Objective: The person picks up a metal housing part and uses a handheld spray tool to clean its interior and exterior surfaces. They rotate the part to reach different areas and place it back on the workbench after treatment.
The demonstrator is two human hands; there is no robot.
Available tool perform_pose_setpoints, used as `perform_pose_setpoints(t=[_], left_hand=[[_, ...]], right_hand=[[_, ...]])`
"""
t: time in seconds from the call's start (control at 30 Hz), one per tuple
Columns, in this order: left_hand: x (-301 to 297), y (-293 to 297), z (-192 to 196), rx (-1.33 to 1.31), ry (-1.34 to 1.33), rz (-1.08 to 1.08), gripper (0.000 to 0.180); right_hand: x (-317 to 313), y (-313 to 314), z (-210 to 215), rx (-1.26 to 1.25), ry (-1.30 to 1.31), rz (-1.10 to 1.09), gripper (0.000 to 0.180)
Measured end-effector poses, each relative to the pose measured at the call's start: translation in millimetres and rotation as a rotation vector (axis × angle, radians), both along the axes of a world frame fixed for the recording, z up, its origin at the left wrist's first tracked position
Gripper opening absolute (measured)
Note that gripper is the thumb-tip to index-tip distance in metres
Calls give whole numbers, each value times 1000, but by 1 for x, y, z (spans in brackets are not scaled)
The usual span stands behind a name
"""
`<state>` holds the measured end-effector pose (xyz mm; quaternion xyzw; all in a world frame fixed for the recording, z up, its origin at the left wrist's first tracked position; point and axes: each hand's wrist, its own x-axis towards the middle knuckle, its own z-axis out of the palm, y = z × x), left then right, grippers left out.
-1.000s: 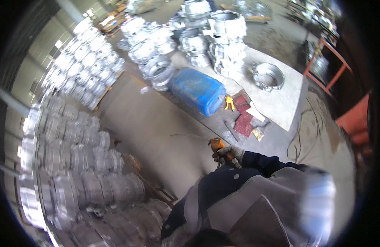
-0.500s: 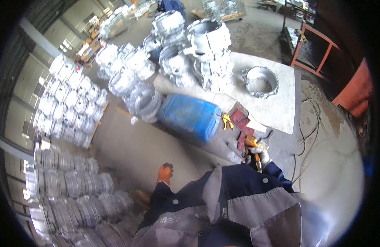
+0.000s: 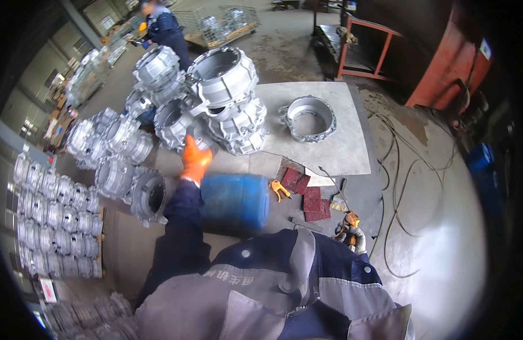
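Observation:
My left hand (image 3: 195,161), in an orange glove with dark fingertips, is stretched forward in front of stacked silver-grey ring-shaped metal castings (image 3: 226,76). Its fingers are apart with nothing in them; whether the fingertips touch a casting I cannot tell. My right hand (image 3: 356,240), in a whitish glove, is closed around an orange-and-metal hand tool (image 3: 352,219) with a long thin rod, low beside my jacket. The rod points away from me over the dark mat. A single casting (image 3: 310,119) lies on the pale board to the right of the stack.
A blue plastic drum (image 3: 234,199) lies near my left forearm. Dark red pads (image 3: 314,205) and a yellow blow gun (image 3: 280,190) lie beside it. Hoses (image 3: 395,170) coil on the right floor near an orange metal frame (image 3: 368,47). A co-worker (image 3: 164,28) stands far left.
My left hand has risen from low at my left side, forward to the stacked castings. The view has shifted, and the tool's rod has swung to point more straight ahead, still in my right hand.

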<state>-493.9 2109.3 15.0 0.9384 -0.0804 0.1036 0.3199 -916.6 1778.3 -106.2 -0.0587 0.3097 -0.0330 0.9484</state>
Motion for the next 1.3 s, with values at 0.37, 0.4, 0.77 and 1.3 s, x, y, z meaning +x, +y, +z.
perform_pose_setpoints(t=[0.37, 0.4, 0.77, 1.3], left_hand=[[203, -104, 71, 41, -280, -252, 84], [217, -111, 73, 74, -221, -291, 81], [227, -117, 78, 444, 195, -346, 57], [143, 143, 158, -920, -78, -175, 22]], right_hand=[[-22, 129, -15, -170, 38, -439, 46], [-24, 137, -14, -212, 7, -433, 47], [-20, 180, 8, -93, 59, -526, 45], [81, 126, 63, -119, 2, -270, 23]])
